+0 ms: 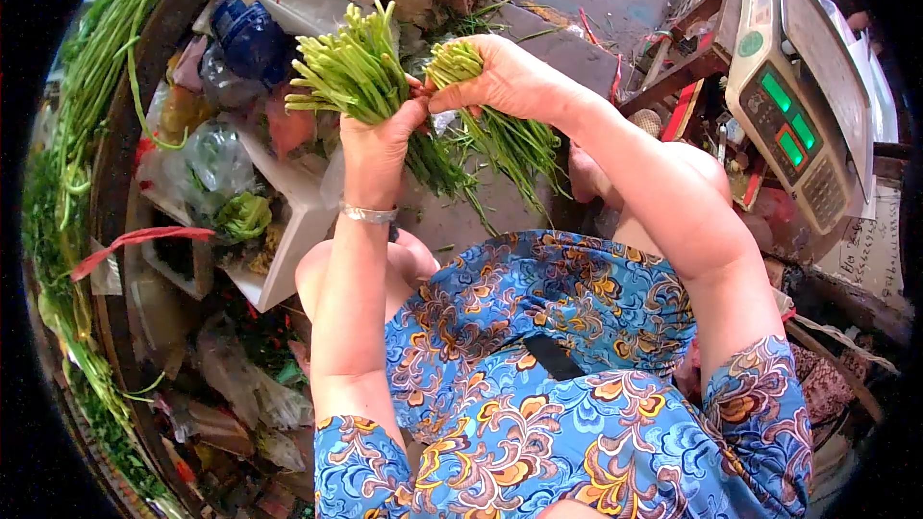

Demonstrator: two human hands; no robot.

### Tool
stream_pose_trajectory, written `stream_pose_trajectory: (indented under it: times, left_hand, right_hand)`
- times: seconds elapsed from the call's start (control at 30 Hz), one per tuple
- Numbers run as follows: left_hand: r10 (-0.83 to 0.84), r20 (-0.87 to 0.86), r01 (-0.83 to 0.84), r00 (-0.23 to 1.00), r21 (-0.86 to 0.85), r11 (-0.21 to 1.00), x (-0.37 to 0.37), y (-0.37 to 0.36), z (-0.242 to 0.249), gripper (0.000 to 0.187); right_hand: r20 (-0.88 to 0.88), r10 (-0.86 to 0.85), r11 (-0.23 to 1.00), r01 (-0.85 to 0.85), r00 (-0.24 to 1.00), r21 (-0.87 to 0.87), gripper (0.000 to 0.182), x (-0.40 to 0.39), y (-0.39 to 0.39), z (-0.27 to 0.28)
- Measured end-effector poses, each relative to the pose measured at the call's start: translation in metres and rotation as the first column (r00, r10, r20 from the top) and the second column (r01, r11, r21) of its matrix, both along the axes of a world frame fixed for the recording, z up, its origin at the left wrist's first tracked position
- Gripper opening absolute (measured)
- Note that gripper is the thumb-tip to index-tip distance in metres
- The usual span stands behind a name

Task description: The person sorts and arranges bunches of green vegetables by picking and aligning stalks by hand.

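Blue floral clothing [577, 408] lies nearest; left hand [385, 132] fingers clamp the larger stem bundle [358, 72], right hand [508, 84] fingers the smaller bundle [455, 61] just beside it, apparently mid-bundling, the next move likely requiring 2 steady grips.

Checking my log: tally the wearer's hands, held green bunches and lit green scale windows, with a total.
Left hand and right hand: 2
Held green bunches: 2
Lit green windows on scale: 3
Total: 7
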State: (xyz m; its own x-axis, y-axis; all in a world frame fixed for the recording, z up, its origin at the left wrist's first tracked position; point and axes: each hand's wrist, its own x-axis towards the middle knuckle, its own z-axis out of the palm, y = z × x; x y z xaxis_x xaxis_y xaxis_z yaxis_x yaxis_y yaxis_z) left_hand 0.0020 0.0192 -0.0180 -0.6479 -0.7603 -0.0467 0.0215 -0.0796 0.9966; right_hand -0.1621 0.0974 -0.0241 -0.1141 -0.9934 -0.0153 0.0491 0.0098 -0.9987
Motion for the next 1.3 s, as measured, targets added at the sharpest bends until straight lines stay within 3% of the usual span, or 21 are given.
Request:
stream_pose_trajectory:
  times: [0.27, 0.33, 0.43, 0.6, 0.63, 0.73, 0.77, 0.87, 0.93, 1.0, 1.07, 1.3]
  left_hand:
    - [-0.012, 0.022, 0.013, 1.000, -0.048, 0.999, 0.001, -0.005, -0.003, 0.019]
    - [-0.026, 0.019, 0.027, 0.999, -0.048, 0.999, 0.002, -0.004, -0.001, 0.017]
    - [-0.021, 0.017, 0.021, 1.000, -0.032, 0.999, 0.003, -0.007, -0.001, 0.017]
    - [0.067, 0.008, -0.066, 0.998, -0.090, 0.994, 0.013, -0.024, -0.006, 0.017]
    - [0.069, -0.002, -0.069, 0.998, -0.035, 0.997, 0.014, -0.026, -0.007, 0.016]
    - [0.061, -0.014, -0.061, 0.998, 0.009, 0.998, 0.017, -0.025, -0.009, 0.016]
    - [0.007, 0.050, -0.009, 0.999, 0.041, 0.999, 0.017, -0.024, -0.008, 0.017]
    - [-0.068, 0.088, 0.054, 0.994, 0.158, 0.986, 0.013, -0.015, -0.007, 0.020]
    - [-0.192, 0.081, 0.172, 0.978, 0.208, 0.963, 0.013, -0.015, -0.004, 0.021]
    - [-0.220, 0.105, 0.199, 0.970, 0.182, 0.963, 0.012, -0.013, -0.002, 0.025]
    - [-0.259, 0.014, 0.240, 0.966, 0.327, 0.914, 0.011, -0.009, 0.002, 0.028]
    - [-0.370, -0.045, 0.363, 0.928, 0.327, 0.872, 0.008, -0.006, 0.003, 0.045]
  right_hand:
    - [-0.156, 0.041, 0.999, -0.038, 0.987, 0.024, 0.026, -0.006, 0.001, -0.003]
    - [-0.238, 0.043, 0.996, -0.059, 0.970, -0.061, 0.029, -0.008, 0.000, -0.009]
    - [-0.344, 0.072, 0.997, -0.081, 0.936, -0.011, 0.031, -0.013, 0.001, -0.013]
    - [-0.439, -0.004, 1.000, 0.008, 0.899, 0.008, 0.024, -0.028, 0.009, -0.007]
    - [-0.428, -0.025, 0.996, 0.059, 0.903, 0.068, 0.022, -0.031, 0.011, 0.002]
    - [-0.420, -0.223, 0.970, 0.242, 0.880, -0.009, 0.019, -0.049, 0.009, 0.000]
    - [-0.322, -0.319, 0.944, 0.330, 0.892, -0.021, 0.020, -0.052, 0.011, -0.001]
    - [-0.183, -0.312, 0.949, 0.296, 0.932, -0.107, 0.018, -0.052, 0.012, -0.001]
    - [-0.228, -0.251, 0.967, 0.252, 0.941, -0.021, 0.012, -0.045, 0.014, 0.006]
    - [-0.162, -0.190, 0.982, 0.190, 0.968, -0.019, 0.012, -0.043, 0.011, 0.008]
    - [-0.092, -0.172, 0.985, 0.168, 0.981, -0.044, 0.012, -0.039, 0.009, 0.006]
    - [0.170, -0.211, 0.975, 0.220, 0.963, -0.036, 0.018, -0.018, 0.004, 0.007]
